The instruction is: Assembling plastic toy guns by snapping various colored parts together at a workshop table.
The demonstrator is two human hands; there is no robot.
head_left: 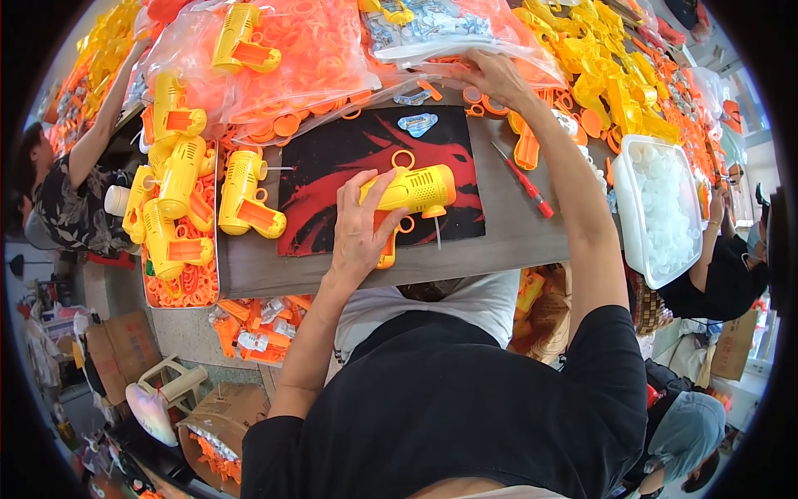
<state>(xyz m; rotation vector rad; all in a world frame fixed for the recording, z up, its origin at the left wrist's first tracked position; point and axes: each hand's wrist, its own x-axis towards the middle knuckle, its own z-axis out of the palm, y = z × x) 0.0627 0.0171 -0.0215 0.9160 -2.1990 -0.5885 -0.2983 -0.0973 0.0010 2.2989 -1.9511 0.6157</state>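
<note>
My left hand (359, 226) grips a yellow and orange toy gun (413, 193) and holds it over a black and red mat (332, 179) on the grey table (499, 245). An orange ring sticks up from the toy's top. My right hand (492, 76) reaches far forward, fingers spread, onto loose orange rings (475, 98) at the edge of a clear plastic bag (449, 37). I cannot tell whether it holds one. A red-handled screwdriver (525, 185) lies on the table between my arms.
Several finished yellow toy guns (179, 195) lie at the left, one more (248, 198) beside the mat. Bags of orange parts (307, 58) and heaps of yellow shells (598, 75) fill the back. A white tub of clear caps (661, 208) stands right. Other people work at both sides.
</note>
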